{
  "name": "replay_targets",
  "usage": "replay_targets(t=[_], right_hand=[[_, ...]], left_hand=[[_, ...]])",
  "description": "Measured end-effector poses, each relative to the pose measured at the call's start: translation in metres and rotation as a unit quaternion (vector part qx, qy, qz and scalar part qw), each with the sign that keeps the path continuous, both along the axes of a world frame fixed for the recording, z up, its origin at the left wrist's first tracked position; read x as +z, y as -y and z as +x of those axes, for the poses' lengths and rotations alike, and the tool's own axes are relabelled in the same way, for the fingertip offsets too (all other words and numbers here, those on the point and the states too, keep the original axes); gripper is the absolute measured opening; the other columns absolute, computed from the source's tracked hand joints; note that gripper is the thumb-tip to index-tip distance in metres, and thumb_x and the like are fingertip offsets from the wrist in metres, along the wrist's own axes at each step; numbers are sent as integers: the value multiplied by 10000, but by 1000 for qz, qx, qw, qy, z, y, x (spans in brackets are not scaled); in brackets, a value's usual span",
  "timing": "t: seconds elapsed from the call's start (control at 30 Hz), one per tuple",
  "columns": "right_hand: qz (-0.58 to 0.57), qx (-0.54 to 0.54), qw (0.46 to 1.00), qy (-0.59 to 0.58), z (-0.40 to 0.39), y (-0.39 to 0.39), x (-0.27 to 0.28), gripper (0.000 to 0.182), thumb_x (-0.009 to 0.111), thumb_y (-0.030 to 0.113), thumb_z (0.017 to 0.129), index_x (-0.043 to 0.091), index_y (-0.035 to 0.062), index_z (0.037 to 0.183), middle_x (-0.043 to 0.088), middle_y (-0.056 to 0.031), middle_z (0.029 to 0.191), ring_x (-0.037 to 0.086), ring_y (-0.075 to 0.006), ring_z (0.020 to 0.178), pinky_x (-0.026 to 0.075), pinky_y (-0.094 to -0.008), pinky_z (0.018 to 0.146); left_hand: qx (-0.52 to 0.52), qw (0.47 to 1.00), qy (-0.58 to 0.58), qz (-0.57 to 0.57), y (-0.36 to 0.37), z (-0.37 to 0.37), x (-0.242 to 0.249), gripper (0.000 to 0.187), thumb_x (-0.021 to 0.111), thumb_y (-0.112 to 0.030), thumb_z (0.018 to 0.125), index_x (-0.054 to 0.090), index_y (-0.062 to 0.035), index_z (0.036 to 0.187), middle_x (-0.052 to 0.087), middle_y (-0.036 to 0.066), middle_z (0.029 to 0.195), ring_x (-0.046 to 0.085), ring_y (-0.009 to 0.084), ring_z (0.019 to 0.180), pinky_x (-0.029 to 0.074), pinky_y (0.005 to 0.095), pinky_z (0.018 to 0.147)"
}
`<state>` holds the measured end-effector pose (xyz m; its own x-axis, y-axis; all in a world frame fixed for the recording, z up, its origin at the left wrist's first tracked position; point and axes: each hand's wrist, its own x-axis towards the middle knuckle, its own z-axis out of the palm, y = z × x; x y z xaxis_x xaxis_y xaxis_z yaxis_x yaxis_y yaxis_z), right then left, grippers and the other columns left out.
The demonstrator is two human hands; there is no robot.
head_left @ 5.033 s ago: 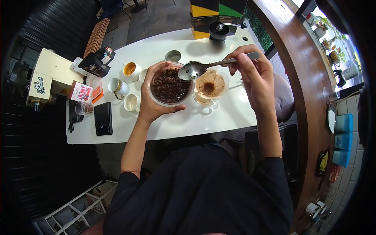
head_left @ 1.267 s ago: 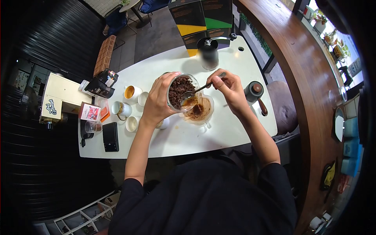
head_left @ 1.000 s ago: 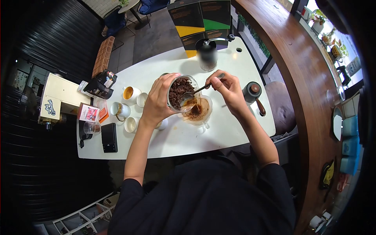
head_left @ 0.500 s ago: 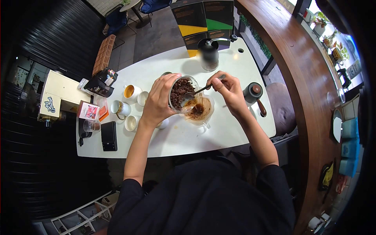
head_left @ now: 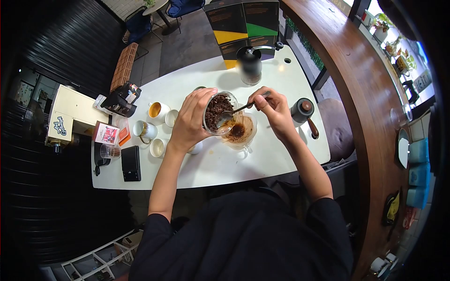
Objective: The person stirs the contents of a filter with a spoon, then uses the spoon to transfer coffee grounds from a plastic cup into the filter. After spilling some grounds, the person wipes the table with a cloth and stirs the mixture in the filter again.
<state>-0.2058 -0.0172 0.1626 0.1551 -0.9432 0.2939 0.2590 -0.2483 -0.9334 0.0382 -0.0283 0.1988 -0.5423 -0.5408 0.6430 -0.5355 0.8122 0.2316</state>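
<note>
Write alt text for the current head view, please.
The left hand holds a clear cup of dark, crumbly matter tilted partly over a stained filter; the right hand holds a spoon at the cup's mouth. Mugs stand on the table.

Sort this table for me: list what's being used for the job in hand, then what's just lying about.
In use:
clear cup of dark crumbs, in the left hand
spoon, in the right hand
filter, partly hidden by the cup

Seemingly lying about:
crank grinder
wooden-handled pot
flat black device
mugs
</note>
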Motion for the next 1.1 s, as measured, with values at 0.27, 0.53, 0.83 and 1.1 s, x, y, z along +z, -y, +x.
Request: replay_targets(t=[0.27, 0.53, 0.83, 1.1], right_hand=[[0, 7, 1000, 3, -3, -2, 0, 210, 592, 171, 1015, 643, -29, 974, 678, -74, 930, 624, -136, 915, 485, -295, 872], [-4, 1, 1000, 0, -4, 1, -4, 219, 595, 186, 1016, 646, -23, 974, 674, -61, 928, 611, -124, 907, 475, -282, 858], [-9, -10, 1000, -5, -1, 2, -5, 288, 614, 301, 1009, 636, 25, 929, 673, -49, 900, 527, -87, 812, 408, -241, 748], [-21, 0, 1000, -8, -3, 1, -8, 181, 585, 141, 1014, 636, -29, 979, 674, -63, 931, 600, -106, 896, 468, -262, 832]], left_hand=[[-5, 1000, 17, -15, 0, -1, 3, 932, 955, -254, 594, 445, -75, 1353, 613, 152, 1281, 608, 353, 1177, 505, 446, 1017], [-7, 1000, 12, -21, 5, -1, -3, 914, 935, -282, 580, 480, -52, 1339, 590, 143, 1261, 583, 347, 1182, 466, 464, 1063], [3, 999, 28, -31, 4, -3, 1, 891, 921, -339, 597, 487, -49, 1320, 596, 138, 1250, 587, 339, 1174, 464, 471, 1066], [3, 999, 27, -35, 5, -3, 0, 828, 905, -297, 633, 492, -52, 1308, 607, 134, 1243, 598, 319, 1168, 459, 472, 1080]])
